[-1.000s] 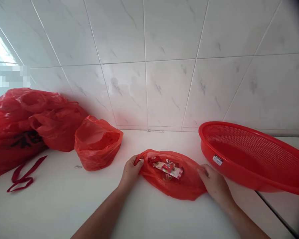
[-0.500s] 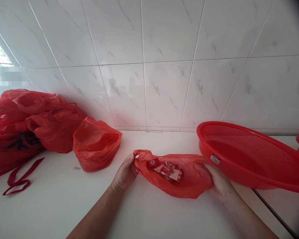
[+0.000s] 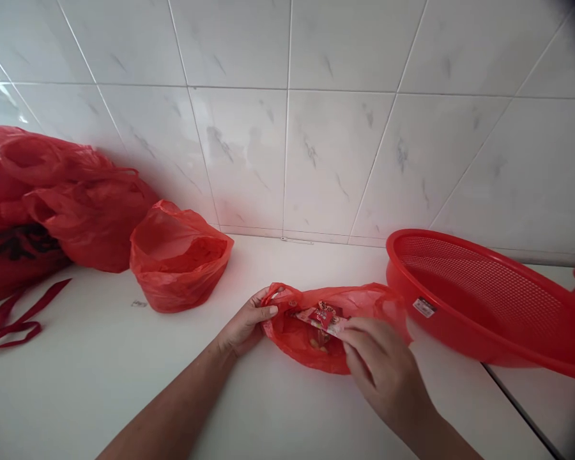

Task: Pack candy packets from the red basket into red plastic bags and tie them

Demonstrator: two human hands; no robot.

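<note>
Red and thin, the plastic bag (image 3: 310, 361) is lying on the surface (image 3: 268, 412) just left of the basket (image 3: 453, 335). On the side farther from the basket, the left hand (image 3: 245, 327) is pinching the bag's rim between thumb and fingers; nearer the basket, the right hand (image 3: 388, 375) is pinching one end of a wrapped packet (image 3: 334, 328) inside.

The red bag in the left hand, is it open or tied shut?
Open: the bag gapes, showing wrapped packets inside, and the left hand holds its rim.
</note>
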